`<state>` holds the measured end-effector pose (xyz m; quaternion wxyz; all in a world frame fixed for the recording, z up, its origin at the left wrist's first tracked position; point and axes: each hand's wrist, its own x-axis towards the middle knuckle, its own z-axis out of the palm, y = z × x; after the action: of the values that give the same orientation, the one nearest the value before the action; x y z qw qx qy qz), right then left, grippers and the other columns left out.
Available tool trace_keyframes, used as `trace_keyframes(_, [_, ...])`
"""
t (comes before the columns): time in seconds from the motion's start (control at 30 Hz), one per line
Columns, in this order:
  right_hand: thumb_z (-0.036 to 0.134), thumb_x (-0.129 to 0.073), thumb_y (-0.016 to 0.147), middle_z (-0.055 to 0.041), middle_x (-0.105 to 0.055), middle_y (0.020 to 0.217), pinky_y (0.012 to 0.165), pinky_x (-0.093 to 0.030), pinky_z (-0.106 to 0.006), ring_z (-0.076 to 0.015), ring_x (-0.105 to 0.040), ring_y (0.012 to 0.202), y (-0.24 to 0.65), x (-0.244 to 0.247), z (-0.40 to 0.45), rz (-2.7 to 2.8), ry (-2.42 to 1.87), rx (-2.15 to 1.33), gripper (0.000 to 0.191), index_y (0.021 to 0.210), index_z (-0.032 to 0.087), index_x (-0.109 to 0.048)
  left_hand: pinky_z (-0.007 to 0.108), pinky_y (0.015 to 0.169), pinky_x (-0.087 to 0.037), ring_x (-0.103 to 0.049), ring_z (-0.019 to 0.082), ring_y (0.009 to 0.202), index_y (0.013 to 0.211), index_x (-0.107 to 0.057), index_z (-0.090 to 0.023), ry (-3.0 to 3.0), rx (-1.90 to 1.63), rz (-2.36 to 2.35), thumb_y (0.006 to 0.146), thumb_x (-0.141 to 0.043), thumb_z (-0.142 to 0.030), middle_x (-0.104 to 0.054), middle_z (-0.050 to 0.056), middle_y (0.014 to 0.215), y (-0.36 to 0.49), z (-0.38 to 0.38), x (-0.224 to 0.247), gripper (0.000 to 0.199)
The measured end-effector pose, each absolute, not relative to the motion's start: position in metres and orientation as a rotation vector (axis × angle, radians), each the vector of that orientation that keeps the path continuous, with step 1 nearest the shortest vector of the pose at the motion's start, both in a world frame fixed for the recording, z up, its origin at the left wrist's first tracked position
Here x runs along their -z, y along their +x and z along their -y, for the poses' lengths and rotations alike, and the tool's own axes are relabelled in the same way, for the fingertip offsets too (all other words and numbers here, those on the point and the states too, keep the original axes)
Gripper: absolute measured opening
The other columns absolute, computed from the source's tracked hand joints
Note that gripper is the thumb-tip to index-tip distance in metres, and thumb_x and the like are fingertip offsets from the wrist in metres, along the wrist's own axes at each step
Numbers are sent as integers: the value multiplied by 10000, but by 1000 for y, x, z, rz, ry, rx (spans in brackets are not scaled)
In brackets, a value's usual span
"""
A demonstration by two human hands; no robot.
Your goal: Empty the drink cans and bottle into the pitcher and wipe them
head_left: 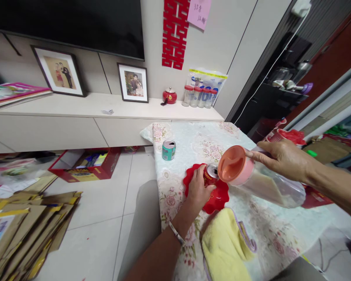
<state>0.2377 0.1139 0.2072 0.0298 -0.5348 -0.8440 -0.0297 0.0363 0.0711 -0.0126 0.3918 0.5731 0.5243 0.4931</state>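
Note:
My left hand (199,188) is closed round a red can (211,174) that stands over a red scalloped plate (220,199). In my right hand (283,158) is a clear plastic pitcher (272,187) with an orange-pink lid, tipped so that the lid end points left, close beside the top of the red can. Whether any liquid runs between them cannot be made out. A green can (169,150) stands upright at the back left of the flowered tablecloth (190,136). Nearer to me, a folded yellow towel (226,246) lies below the plate.
Behind the table, a white cabinet (105,107) holds framed photos, a small red pot (169,95) and several red-lidded jars. On the floor at left are a red box (86,171) and flattened cardboard (32,234). A red box lies partly behind the pitcher.

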Motion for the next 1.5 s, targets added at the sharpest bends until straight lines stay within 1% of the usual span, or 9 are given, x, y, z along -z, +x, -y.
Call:
trace_keyframes(0.1, [861, -255, 877, -3, -537, 526, 546, -319, -336, -175, -506, 504, 237, -209, -114, 2630, -1694, 65, 700, 665, 255, -532, 418, 1094, -457, -545, 276, 1293, 1382, -447, -226, 1457, -1255, -1327, 674, -722, -74, -566, 105, 1366, 36, -71, 13, 775])
trace_keyframes(0.23, [864, -246, 875, 5, -515, 511, 539, -309, -337, -171, -486, 486, 236, -210, -114, 2634, -1694, 77, 700, 652, 256, -511, 418, 1095, -457, -543, 274, 1297, 1386, -444, -221, 1462, -1254, -1330, 680, -725, -72, -563, 111, 1370, 37, -71, 13, 774])
trace_keyframes(0.37, [862, -239, 879, 5, -524, 519, 539, -308, -337, -172, -488, 491, 235, -209, -114, 2627, -1693, 80, 701, 671, 257, -525, 417, 1096, -457, -544, 276, 1299, 1386, -446, -218, 1460, -1245, -1336, 682, -731, -72, -563, 116, 1373, 36, -71, 12, 774])
trace_keyframes(0.57, [874, -254, 866, 17, -472, 494, 527, -291, -331, -161, -459, 470, 235, -210, -113, 2624, -1695, 75, 695, 629, 258, -468, 428, 1117, -441, -531, 287, 1319, 1392, -446, -213, 1462, -1238, -1342, 681, -746, -79, -560, 124, 1389, 36, -71, 12, 783])
trace_keyframes(0.73, [870, -246, 870, 0, -516, 516, 544, -309, -340, -171, -488, 494, 234, -212, -112, 2636, -1692, 65, 699, 640, 257, -489, 430, 1111, -447, -533, 285, 1318, 1387, -445, -215, 1455, -1243, -1330, 676, -747, -65, -558, 124, 1390, 36, -72, 12, 786])
trace_keyframes(1.0, [867, -271, 869, -4, -538, 532, 559, -330, -342, -178, -517, 514, 233, -212, -112, 2621, -1720, 25, 692, 653, 254, -509, 438, 1120, -443, -532, 283, 1322, 1375, -451, -242, 1444, -1244, -1334, 674, -738, -58, -561, 109, 1387, 36, -71, 12, 780])
trace_keyframes(1.23, [838, -271, 896, 15, -503, 512, 545, -310, -331, -161, -492, 493, 237, -210, -114, 2627, -1683, 51, 673, 650, 253, -494, 436, 1121, -443, -529, 292, 1324, 1397, -443, -191, 1458, -1231, -1339, 683, -751, -70, -558, 138, 1385, 36, -70, 11, 787])
trace_keyframes(1.5, [833, -277, 899, 19, -508, 507, 538, -302, -328, -153, -472, 471, 237, -209, -114, 2633, -1687, 78, 672, 646, 250, -496, 432, 1123, -443, -528, 283, 1328, 1393, -440, -213, 1460, -1222, -1350, 682, -753, -72, -556, 125, 1389, 36, -70, 10, 789])
